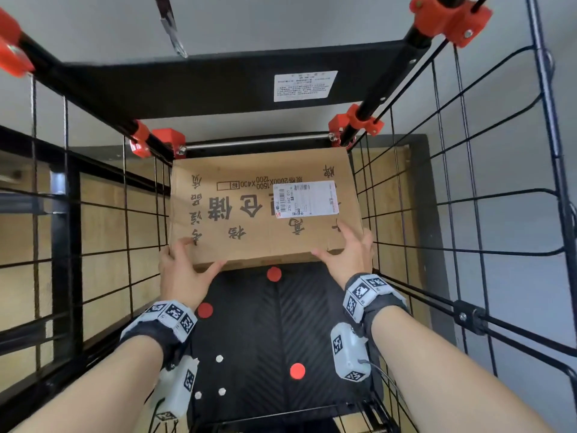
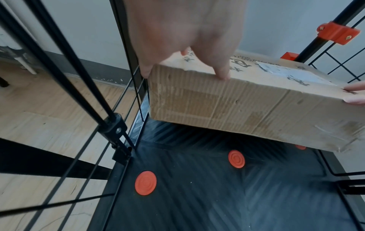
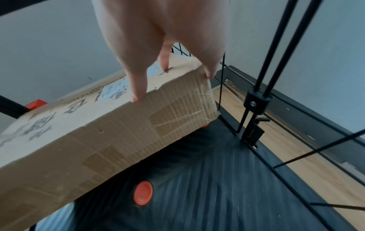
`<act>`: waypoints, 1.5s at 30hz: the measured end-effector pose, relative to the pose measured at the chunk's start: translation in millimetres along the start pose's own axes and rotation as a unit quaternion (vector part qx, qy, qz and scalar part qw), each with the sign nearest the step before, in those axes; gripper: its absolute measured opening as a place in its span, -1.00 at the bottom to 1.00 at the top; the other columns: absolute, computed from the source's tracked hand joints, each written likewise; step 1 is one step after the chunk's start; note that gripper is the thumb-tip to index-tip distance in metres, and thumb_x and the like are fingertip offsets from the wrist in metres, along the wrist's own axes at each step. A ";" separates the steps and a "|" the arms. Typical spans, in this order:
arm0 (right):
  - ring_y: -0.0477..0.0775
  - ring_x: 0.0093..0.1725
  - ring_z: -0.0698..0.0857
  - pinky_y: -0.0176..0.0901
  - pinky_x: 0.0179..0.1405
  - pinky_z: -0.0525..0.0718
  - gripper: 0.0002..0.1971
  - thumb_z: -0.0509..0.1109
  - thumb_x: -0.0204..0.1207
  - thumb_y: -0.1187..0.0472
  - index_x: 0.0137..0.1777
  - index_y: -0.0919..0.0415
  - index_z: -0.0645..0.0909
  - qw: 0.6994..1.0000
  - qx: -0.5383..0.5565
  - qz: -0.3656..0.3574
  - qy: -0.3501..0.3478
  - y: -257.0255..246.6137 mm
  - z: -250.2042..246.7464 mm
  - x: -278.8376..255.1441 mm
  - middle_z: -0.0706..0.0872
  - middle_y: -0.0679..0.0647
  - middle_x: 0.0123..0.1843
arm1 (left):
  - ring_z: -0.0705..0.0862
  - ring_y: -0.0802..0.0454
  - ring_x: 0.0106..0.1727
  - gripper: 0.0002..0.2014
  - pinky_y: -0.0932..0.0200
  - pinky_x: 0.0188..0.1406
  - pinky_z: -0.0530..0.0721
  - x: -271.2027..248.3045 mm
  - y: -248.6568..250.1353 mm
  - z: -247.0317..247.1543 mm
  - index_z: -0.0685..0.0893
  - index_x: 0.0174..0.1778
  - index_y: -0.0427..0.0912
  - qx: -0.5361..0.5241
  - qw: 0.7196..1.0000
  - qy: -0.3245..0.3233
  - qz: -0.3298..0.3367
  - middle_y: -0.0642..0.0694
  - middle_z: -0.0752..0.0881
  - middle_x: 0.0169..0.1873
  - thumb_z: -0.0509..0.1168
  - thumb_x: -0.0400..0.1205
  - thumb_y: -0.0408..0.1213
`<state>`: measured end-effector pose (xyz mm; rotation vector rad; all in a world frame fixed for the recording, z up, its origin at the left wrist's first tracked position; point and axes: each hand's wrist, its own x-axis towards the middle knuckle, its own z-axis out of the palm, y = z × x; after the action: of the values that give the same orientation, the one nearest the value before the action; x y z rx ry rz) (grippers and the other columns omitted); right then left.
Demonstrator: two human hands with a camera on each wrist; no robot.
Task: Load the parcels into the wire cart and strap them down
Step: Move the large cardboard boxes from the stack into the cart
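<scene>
A flat brown cardboard parcel [image 1: 249, 214] with black printed characters and a white shipping label [image 1: 306, 199] lies at the far end of the wire cart [image 1: 125, 214]. Its near edge is raised above the black ribbed cart floor [image 1: 281, 323]. My left hand [image 1: 184, 267] grips the near left corner, thumb on the front edge and fingers over the top and side. My right hand [image 1: 349, 254] grips the near right corner the same way. The left wrist view shows the parcel [image 2: 237, 106] tilted over the floor under my left hand [image 2: 187, 31]. The right wrist view shows the same parcel [image 3: 98, 148] under my right hand [image 3: 168, 31].
Black wire walls stand close to both sides of the parcel. Red discs [image 1: 205, 310] and small white studs [image 1: 219, 358] dot the floor. Orange clamps [image 1: 168, 139] hold the far posts below a black panel [image 1: 203, 85]. A shiny metal piece [image 1: 171, 29] hangs at the top.
</scene>
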<state>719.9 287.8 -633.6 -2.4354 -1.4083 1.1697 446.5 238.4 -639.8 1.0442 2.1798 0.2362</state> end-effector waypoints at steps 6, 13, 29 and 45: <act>0.31 0.62 0.11 0.10 0.50 0.29 -0.20 0.55 0.39 0.00 0.59 -0.12 0.25 1.000 -0.015 -0.001 -0.024 12.1 8.8 12.9 -0.03 0.27 0.66 | 0.35 -0.29 0.48 -0.34 -0.06 0.43 0.40 12.7 -2.4 6.4 0.29 0.52 -0.01 0.025 0.999 -0.042 0.016 -0.30 0.18 0.53 0.41 0.53 -0.07; 0.29 0.66 0.06 0.08 0.58 0.16 -0.15 0.47 0.47 -0.03 0.66 -0.14 0.04 0.991 -0.042 0.044 -0.122 12.0 7.1 19.2 -0.16 0.23 0.69 | 0.38 -0.32 0.46 -0.42 -0.07 0.44 0.37 35.0 5.1 1.6 0.31 0.55 -0.05 0.039 0.995 -0.082 -0.027 -0.31 0.29 0.50 0.30 0.60 -0.22; 0.19 0.38 0.54 -0.12 0.25 0.53 -0.48 0.27 0.61 0.21 0.57 0.16 0.32 0.989 -0.085 -0.035 -0.115 -47.6 -54.5 -78.3 0.44 0.16 0.51 | 0.64 -0.19 0.19 -0.59 0.07 0.08 0.58 -59.4 85.8 -63.8 0.44 0.46 -0.14 0.096 0.985 -0.141 0.033 -0.24 0.57 0.33 0.16 0.66 -0.27; 0.24 0.27 0.62 -0.10 0.16 0.57 -0.64 0.22 0.62 0.18 0.38 0.23 0.52 0.944 -0.202 -0.250 -0.074 -97.0 -181.1 -345.0 0.61 0.19 0.36 | 0.67 -0.12 0.17 -0.70 0.09 0.13 0.62 -330.9 109.5 -230.3 0.67 0.18 -0.13 0.139 0.970 0.010 0.197 -0.13 0.71 0.16 0.10 0.65 -0.24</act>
<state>674.2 126.5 -268.7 -2.0180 -2.3325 1.0291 504.5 94.6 -251.8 1.6403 2.0444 0.1206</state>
